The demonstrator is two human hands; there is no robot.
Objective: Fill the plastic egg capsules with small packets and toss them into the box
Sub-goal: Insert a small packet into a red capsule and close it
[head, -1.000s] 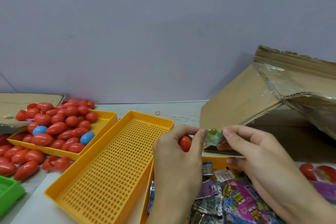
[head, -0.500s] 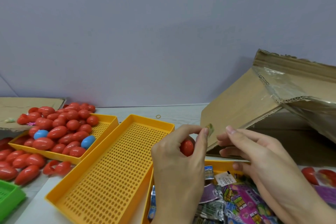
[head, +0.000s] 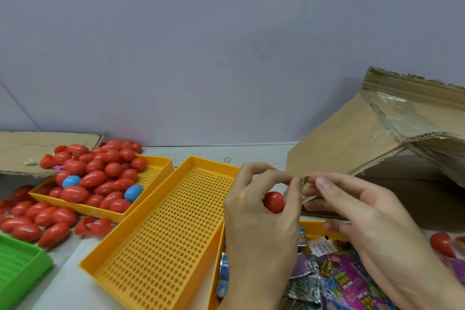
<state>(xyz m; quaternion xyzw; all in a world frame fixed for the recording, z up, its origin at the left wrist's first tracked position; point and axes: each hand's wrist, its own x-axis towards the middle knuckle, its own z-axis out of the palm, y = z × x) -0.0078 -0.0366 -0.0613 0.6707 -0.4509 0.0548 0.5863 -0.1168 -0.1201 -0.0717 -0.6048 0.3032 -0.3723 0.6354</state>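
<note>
Since the earlier frame both hands rose slightly; packet now edge-on, folded thin. Left hand (head: 261,211) cups a red egg capsule (head: 273,202) in curled fingers, its thumb and forefinger pinching the small green packet (head: 304,180) (print unreadable, probably foil). Right hand (head: 362,214) pinches the same packet, just above the capsule, before the cardboard box (head: 357,148).

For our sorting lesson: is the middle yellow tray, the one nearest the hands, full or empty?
Empty. The middle yellow tray shows only its bare perforated floor, while the tray to its left holds red and blue eggs.
</note>
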